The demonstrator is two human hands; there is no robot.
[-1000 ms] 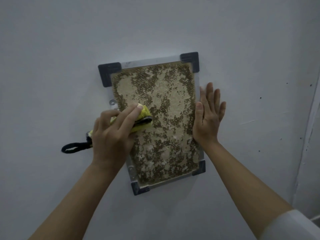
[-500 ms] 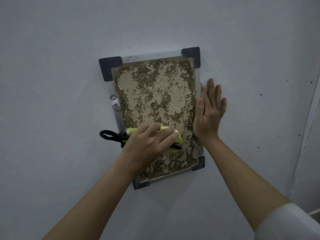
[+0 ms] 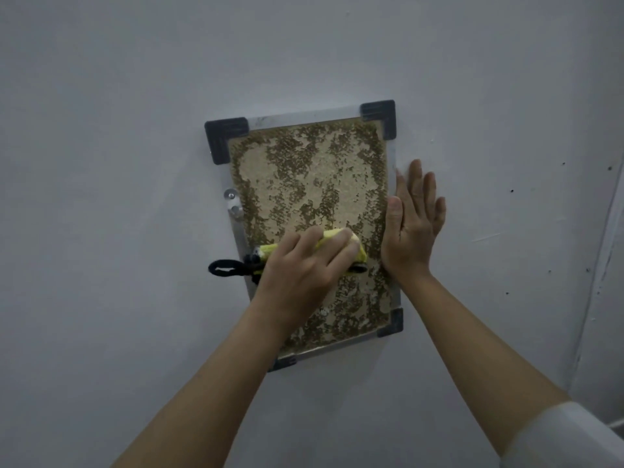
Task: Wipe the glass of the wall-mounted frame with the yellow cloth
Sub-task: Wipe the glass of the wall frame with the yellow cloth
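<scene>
Since a second ago, the left hand (image 3: pixel 305 265) has been sliding the folded yellow cloth (image 3: pixel 341 243) from the left edge of the glass toward the lower middle, and it is now sitting close to the right side. The left hand is holding the folded yellow cloth with its fingers curled over the top, pressing it flat on the glass of the tall wall-hung frame with dark plastic corners (image 3: pixel 378 113). A black loop of cord (image 3: pixel 224 268) is sticking out of the cloth's left end, past the frame's left edge (it is lying against the wall). The right hand (image 3: pixel 413 224) is staying flat, fingers straight and pointing up, and is resting on the right edge of the frame and the grey-white wall (image 3: pixel 118 163) beside it, holding nothing. Behind the glass, a speckled gold and brown sheet (image 3: pixel 304 170) is showing. A white sleeve (image 3: pixel 567 437) is covering the right arm near the bottom corner.
</scene>
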